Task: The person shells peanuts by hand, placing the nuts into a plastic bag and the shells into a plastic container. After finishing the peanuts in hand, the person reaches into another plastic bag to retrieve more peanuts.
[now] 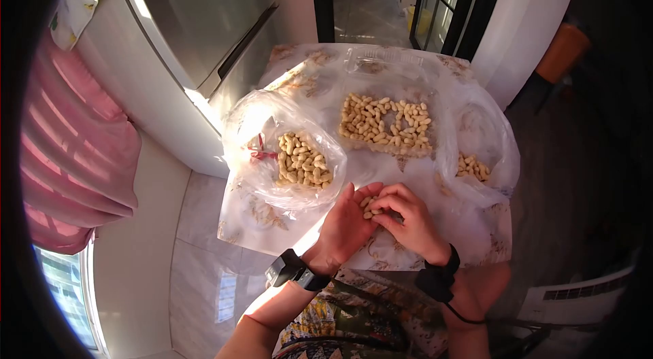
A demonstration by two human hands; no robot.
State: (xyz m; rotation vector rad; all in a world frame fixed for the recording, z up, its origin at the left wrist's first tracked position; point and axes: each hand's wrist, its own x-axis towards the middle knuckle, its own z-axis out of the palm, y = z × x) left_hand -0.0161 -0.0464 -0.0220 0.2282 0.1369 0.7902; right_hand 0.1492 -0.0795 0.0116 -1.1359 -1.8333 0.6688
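Several peanuts rest in the palm and fingers of my left hand, which is cupped near the table's front edge. The fingers of my right hand are pinched together on a peanut at that palm. Beyond my hands, a clear plastic tray is filled with unshelled peanuts. To the left lies an open plastic bag with more peanuts inside. Another plastic bag on the right holds a smaller pile of peanuts.
The table has a patterned cover. A clear lid lies at its back edge. A metallic fridge stands at the left, a pink curtain farther left, and a doorway behind. An orange stool is at the right.
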